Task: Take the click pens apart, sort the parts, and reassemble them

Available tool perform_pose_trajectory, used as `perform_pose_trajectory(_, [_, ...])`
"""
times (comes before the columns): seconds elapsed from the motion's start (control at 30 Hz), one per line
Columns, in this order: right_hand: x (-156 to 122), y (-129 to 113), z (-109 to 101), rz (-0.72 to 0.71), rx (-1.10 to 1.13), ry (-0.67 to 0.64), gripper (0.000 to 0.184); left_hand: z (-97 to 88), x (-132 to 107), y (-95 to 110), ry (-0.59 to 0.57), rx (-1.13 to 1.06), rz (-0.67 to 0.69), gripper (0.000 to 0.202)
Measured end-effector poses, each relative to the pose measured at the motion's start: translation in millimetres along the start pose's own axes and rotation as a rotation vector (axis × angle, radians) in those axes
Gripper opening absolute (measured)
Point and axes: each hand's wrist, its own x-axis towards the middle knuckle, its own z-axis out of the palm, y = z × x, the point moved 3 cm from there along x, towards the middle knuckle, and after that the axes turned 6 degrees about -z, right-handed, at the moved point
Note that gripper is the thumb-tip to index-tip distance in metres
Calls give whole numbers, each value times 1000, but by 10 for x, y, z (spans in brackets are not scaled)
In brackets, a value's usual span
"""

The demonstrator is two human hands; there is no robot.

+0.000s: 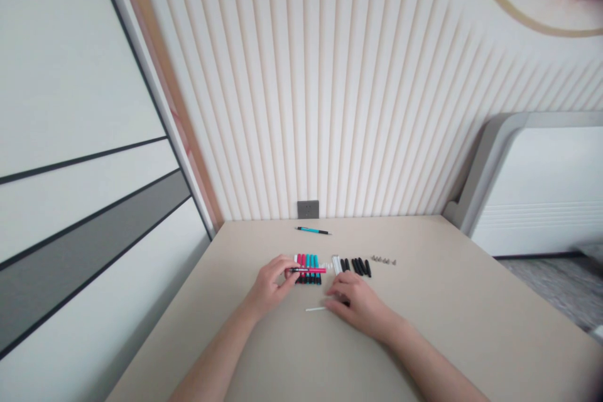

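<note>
Left hand (272, 281), just left of the frame's lower centre, holds a pink-and-black pen piece (316, 271) between thumb and fingers; it lies nearly level, pink end to the right, across the view of a row of pink and blue pen barrels (313, 260). A light, firm pinch near the dark end should serve best, with the piece lifted clear so the row is not knocked askew. Below that row, a thin white stick (315, 309) runs rightward to the right hand (351, 303), whose fingers curl narrowly at its end; whether they grip it or only touch it, one cannot tell. Pinching close to the end, without bending it, seems wise. Right of centre on the bench (414, 320) lie white tubes (337, 264), black grips (360, 267) and small metallic tips (384, 260); the right knuckles should clear these, since such small parts could roll.
</note>
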Motion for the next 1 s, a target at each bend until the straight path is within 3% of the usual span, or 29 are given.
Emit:
perform_pose_trajectory(0.13, [12, 45, -53, 69, 53, 101, 30, 49, -23, 22, -103, 30, -6, 13])
perform_pose_trajectory(0.3, [43, -22, 37, 7, 81, 5, 28, 84, -45, 59, -188, 76, 0, 11])
perform_pose_trajectory(0.63, [60, -7, 92, -19, 57, -28, 28, 91, -38, 75, -158, 1, 2, 13])
perform_pose_trajectory(1.0, [61, 44, 57, 33, 109, 83, 25, 87, -42, 27, -104, -21, -38, 14])
